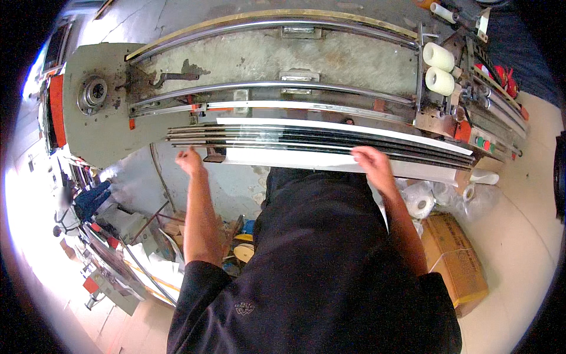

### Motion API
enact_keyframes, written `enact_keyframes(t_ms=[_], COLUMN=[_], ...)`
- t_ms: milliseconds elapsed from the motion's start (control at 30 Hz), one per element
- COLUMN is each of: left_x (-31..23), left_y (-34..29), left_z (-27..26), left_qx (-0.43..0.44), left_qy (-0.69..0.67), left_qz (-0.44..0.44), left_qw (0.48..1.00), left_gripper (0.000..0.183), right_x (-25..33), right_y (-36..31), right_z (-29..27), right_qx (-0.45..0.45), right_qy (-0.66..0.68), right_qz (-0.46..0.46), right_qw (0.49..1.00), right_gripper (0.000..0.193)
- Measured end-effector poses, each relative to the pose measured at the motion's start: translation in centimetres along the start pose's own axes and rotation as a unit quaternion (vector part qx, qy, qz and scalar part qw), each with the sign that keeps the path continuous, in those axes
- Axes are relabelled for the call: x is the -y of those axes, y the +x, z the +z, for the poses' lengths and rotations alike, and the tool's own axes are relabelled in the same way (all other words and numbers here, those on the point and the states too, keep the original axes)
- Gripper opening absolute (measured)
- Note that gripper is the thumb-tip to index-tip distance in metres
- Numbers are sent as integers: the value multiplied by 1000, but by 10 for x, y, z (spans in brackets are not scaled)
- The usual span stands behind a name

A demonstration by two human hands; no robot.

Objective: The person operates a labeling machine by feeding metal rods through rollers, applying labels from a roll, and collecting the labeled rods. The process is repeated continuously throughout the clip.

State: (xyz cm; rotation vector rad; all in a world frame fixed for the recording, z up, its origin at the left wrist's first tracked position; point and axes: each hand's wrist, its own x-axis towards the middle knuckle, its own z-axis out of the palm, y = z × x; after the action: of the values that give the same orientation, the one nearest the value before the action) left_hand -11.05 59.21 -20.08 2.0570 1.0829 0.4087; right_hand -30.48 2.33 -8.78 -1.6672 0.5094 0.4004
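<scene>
Several long thin rods (259, 138), bare metal at the left and black further right, lie side by side on a long white sheet (265, 157) in front of me. My left hand (190, 160) is closed, fingers curled, just below the left ends of the rods; what it holds, if anything, is too small to make out. Over the sheet's near edge, my right hand (374, 165) has its thumb and fingers pinched at the nearest rod. A clear, shiny film seems to lie across the rods between the hands.
Behind the sheet stands a long grey machine with metal rails (265, 87), a round chuck (93, 93) and two cream rollers (439, 68). Green and red buttons (483, 143) sit at its right. Right of me are a cardboard box (454, 259) and plastic-wrapped rolls (420, 203). Another person (88, 197) is far left.
</scene>
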Motion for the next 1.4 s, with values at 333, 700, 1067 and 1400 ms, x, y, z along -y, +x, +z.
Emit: enact_keyframes(t_ms=[333,700,1067,1400], left_x=[6,-14,13,25], left_y=[72,56,83,130], left_z=[-8,-48,-12,-15], left_qx=[272,237,248,321], left_qy=[-67,-197,-182,-106], left_qz=[-220,-192,-259,-133], left_qw=[935,932,916,931], left_gripper=[39,14,21,37], right_x=[48,46,22,-29], right_y=[66,61,30,-5], right_z=[167,179,139,104], right_qx=[86,93,-99,-272], right_qy=[-332,-389,-342,-340], right_qz=[-209,-210,-161,-71], right_qw=[916,892,921,897], right_gripper=[25,34,32,20])
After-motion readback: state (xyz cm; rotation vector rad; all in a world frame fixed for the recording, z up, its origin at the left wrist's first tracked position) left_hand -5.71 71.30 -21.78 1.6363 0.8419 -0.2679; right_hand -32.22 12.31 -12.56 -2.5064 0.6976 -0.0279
